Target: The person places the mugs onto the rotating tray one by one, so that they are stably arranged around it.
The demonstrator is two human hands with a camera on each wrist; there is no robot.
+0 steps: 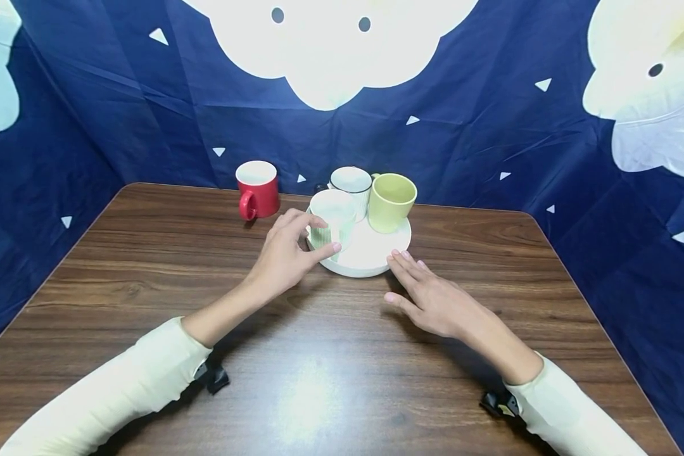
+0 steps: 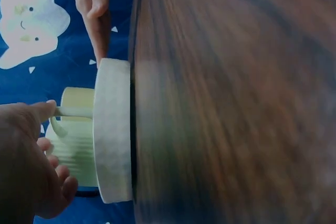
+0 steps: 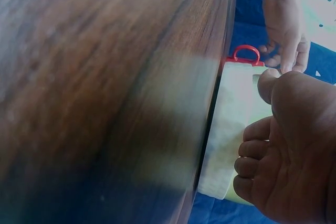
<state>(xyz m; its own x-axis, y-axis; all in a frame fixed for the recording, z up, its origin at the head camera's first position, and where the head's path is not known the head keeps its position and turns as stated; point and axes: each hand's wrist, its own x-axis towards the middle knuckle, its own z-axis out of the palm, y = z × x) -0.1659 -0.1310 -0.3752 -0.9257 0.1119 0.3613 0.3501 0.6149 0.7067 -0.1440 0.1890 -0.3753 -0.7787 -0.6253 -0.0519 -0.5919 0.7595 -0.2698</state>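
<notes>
A pale green ribbed mug (image 1: 344, 218) stands at the left front of a round white tray (image 1: 365, 256). My left hand (image 1: 287, 250) is at this mug, index finger in front of its side and thumb by its handle (image 2: 76, 112), with a gap between the two fingertips. The left wrist view shows the other fingers loosely bent beside the ribbed wall. At the tray's right front, my right hand (image 1: 433, 297) has its fingers extended, fingertips right at the rim. A yellow-green mug (image 1: 389, 202) and a white mug with a dark rim (image 1: 353, 180) stand behind on the tray.
A red mug (image 1: 259, 193) stands on the wooden table (image 1: 148, 272), left of the tray, its handle facing forward. Behind the table's back edge hangs a blue cloth (image 1: 462, 145) with white cloud shapes.
</notes>
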